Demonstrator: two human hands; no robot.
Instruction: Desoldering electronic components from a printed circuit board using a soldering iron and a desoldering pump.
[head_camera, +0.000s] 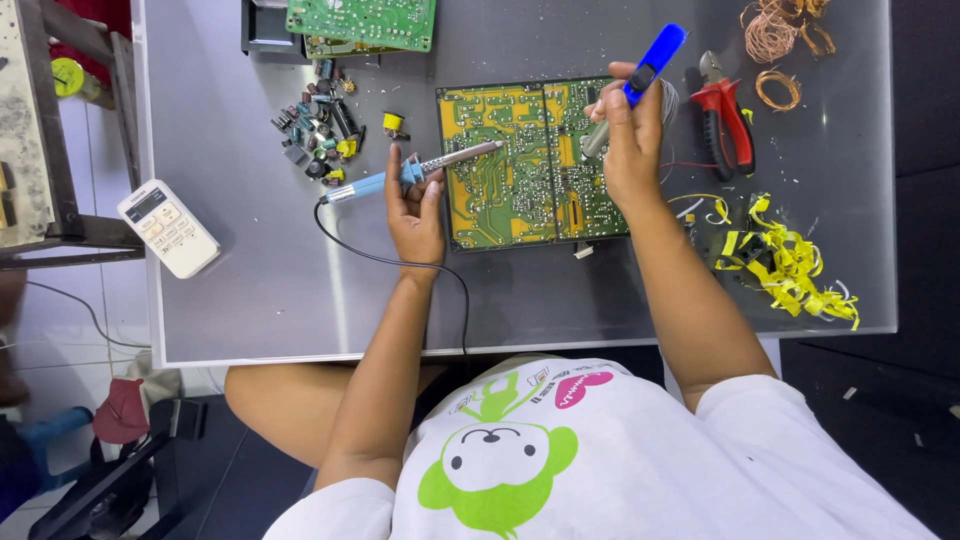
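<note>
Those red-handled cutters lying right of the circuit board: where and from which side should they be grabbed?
Take the red-handled cutters by the two red handles, which splay toward the person. Come from the near right side, since the metal jaws point away toward the copper wire coils and the right hand crowds the left.

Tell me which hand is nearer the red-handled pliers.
Right. The right hand, gripping a blue-handled tool, sits just beside the red-handled pliers; the left hand is across the green circuit board.

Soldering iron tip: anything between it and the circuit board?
Nothing visible. The left hand holds the soldering iron, its tip already over the circuit board's left edge. The right hand holds the blue desoldering pump over the right half, apart from the tip.
</note>
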